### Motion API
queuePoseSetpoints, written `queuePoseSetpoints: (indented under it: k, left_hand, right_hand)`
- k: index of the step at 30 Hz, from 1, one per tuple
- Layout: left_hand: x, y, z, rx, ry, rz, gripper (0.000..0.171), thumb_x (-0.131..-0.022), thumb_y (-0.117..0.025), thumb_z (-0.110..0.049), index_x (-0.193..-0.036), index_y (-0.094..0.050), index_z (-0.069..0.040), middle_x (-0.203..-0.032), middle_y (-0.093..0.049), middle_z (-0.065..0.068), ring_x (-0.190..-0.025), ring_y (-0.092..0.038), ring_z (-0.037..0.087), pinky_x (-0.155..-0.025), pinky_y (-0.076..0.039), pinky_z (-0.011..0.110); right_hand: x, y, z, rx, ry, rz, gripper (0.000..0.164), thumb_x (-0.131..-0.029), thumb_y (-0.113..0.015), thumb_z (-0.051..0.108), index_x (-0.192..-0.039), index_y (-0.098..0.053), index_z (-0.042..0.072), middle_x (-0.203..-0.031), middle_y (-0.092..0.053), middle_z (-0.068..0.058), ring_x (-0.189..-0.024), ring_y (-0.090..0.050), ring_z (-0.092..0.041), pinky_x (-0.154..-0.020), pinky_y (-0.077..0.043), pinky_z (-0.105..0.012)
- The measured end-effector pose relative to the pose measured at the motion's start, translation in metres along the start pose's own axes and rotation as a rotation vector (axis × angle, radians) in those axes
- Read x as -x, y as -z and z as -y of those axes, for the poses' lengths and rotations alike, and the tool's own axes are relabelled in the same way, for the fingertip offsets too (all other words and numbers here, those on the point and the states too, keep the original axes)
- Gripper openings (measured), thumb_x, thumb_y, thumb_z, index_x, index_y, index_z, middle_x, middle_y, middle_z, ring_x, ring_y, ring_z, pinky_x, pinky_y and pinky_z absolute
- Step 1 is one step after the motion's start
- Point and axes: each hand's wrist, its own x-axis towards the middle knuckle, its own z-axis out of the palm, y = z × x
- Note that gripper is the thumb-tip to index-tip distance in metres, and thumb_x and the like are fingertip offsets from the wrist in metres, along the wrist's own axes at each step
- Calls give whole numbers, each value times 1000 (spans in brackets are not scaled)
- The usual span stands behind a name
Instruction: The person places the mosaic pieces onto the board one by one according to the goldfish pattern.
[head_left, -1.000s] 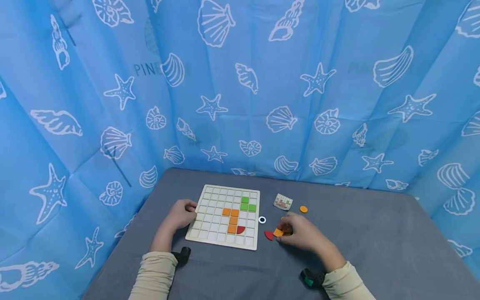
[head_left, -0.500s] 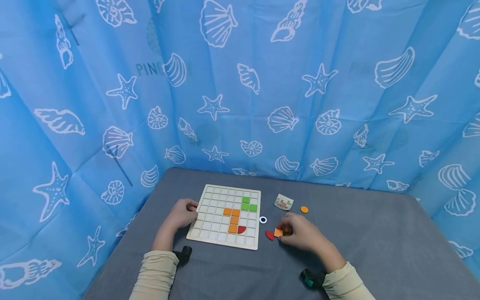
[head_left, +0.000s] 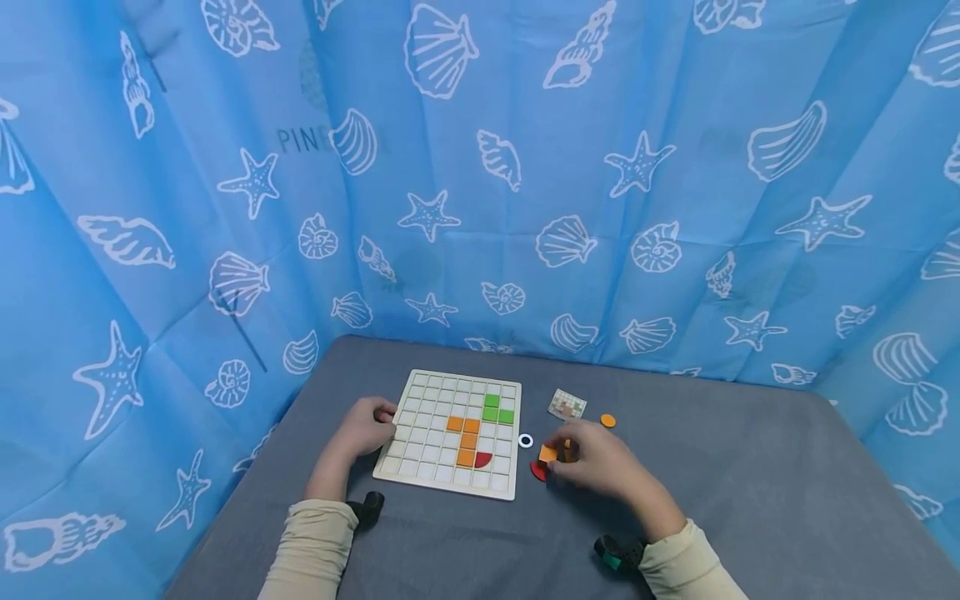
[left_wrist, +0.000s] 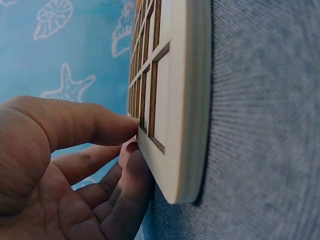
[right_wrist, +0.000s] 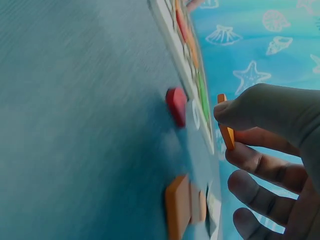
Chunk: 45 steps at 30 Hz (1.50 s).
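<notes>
1. The right hand (head_left: 600, 460) pinches an orange square tile (head_left: 547, 453) between thumb and fingers, raised off the table right of the grid board (head_left: 423, 435); its other fingers are loosely bent.
2. The left hand (head_left: 363, 429) grips the board's left edge, thumb on the rim.
3. Beneath the right hand, right of the board, lie more orange pieces (right_wrist: 178, 207).
4. A red piece (head_left: 538, 472) lies near the board's right edge; a white ring (head_left: 521, 441) sits just beside that edge.
5. Farther right of the board are a pattern card (head_left: 567, 404), then an orange disc (head_left: 608, 421).
6. Behind the board hangs a blue curtain (head_left: 480, 200).
</notes>
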Motion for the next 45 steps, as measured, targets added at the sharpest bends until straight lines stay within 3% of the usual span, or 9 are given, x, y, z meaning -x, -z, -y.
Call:
queuePoseSetpoints:
  k: [3,9,16,21,25,30,45]
  left_hand:
    - [-1,0,1,0,3,-4,40,-88,-60,-2,-127,-69,4,-101,-64,12,-88,-57,24,-72,-46,34]
    - [0,0,1,-5,11,-4,40,-88,-61,-3,-126,-70,3,-101,-64,12,-88,-58,24,-74,-46,35]
    - [1,1,0,-13,0,-5,39,-89,-62,-3,-127,-70,3,-103,-66,12,-89,-58,24,-76,-47,37]
    - [2,1,-2,-7,1,1,38,-91,-62,-4,-128,-69,3,-107,-66,14,-91,-60,25,-76,-50,38]
    - [3,2,-2,7,-11,14,38,-93,-61,-3,-129,-68,4,-109,-67,16,-93,-62,26,-76,-52,40]
    - [3,2,0,6,-9,13,38,-92,-61,-4,-129,-68,4,-109,-67,16,-93,-62,26,-76,-52,40]
    - [3,2,0,14,-15,12,39,-91,-60,-2,-128,-68,6,-107,-66,16,-91,-60,25,-76,-51,38]
  right_hand:
    - [-7,-2,9,5,39,-15,22,-87,-85,15,-109,-81,13,-94,-73,3,-69,-55,-9,-61,-47,-26]
    - [-25,-12,29,19,138,-40,20,-87,-85,17,-107,-81,13,-95,-70,1,-76,-56,-17,-66,-44,-25]
    - [-50,-26,50,-80,185,6,21,-92,-81,21,-111,-80,13,-103,-73,0,-81,-62,-17,-68,-49,-26]
    - [-67,-42,59,-120,183,48,25,-94,-80,21,-116,-79,11,-109,-73,-2,-79,-59,-9,-68,-50,-28]
    - [-80,-53,65,-92,190,61,24,-94,-80,21,-116,-79,12,-107,-74,-1,-79,-60,-7,-71,-52,-28]
    - [-91,-64,71,-53,212,76,25,-92,-82,20,-115,-80,11,-110,-74,-3,-88,-64,-13,-78,-55,-33]
    - [-102,-76,72,24,177,104,21,-91,-82,20,-111,-80,12,-103,-70,0,-86,-61,-11,-76,-52,-32]
